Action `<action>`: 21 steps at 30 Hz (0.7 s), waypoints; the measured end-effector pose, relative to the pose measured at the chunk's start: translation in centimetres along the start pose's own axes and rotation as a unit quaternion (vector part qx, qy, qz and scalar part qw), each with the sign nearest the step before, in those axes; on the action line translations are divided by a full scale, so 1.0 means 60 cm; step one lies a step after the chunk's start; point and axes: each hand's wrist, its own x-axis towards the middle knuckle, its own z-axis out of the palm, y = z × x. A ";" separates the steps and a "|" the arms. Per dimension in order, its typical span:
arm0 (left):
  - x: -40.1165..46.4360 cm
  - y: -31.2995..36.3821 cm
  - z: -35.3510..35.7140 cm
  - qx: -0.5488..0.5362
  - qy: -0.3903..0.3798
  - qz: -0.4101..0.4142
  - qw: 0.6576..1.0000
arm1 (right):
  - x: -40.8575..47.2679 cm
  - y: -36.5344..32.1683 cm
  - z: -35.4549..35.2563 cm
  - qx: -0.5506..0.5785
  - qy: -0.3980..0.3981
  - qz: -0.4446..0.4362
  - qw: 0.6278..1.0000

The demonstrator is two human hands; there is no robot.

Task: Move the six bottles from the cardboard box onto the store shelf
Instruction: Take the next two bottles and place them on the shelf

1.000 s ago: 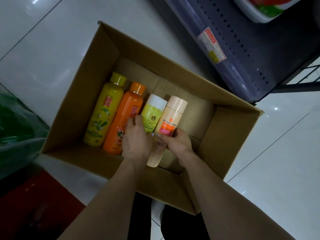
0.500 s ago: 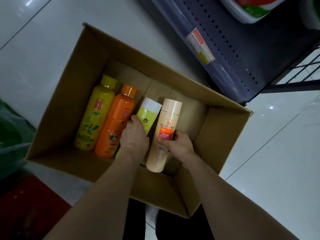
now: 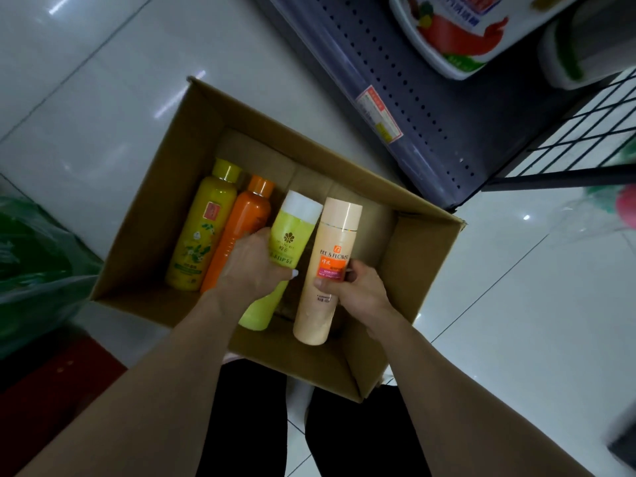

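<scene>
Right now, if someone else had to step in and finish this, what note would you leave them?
Left hand: gripping the lime-green bottle.
Right hand: gripping the peach bottle.
Both bottles are over the cardboard box. The yellow bottle and orange bottle lie inside.
Done: unclear; only four bottles show.
Left: shelve these four on the store shelf.

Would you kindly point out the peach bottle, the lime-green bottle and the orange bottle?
peach bottle (image 3: 339, 232), head view, upper body just below the cap.
lime-green bottle (image 3: 292, 228), head view, upper body above the label.
orange bottle (image 3: 249, 215), head view, shoulder of the body.
</scene>
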 end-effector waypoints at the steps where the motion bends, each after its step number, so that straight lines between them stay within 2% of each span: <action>1: -0.014 0.005 -0.015 -0.005 0.000 0.007 1.000 | -0.014 -0.009 -0.002 0.003 0.000 -0.003 1.000; 10: -0.160 0.058 -0.185 -0.140 0.000 0.016 0.990 | -0.181 -0.124 -0.053 0.049 -0.019 -0.040 0.998; 16: -0.286 0.127 -0.296 -0.256 0.013 0.032 0.966 | -0.339 -0.209 -0.104 0.069 -0.009 -0.090 0.993; 21: -0.404 0.197 -0.383 -0.304 0.016 0.065 0.950 | -0.488 -0.281 -0.144 0.066 -0.003 -0.129 0.989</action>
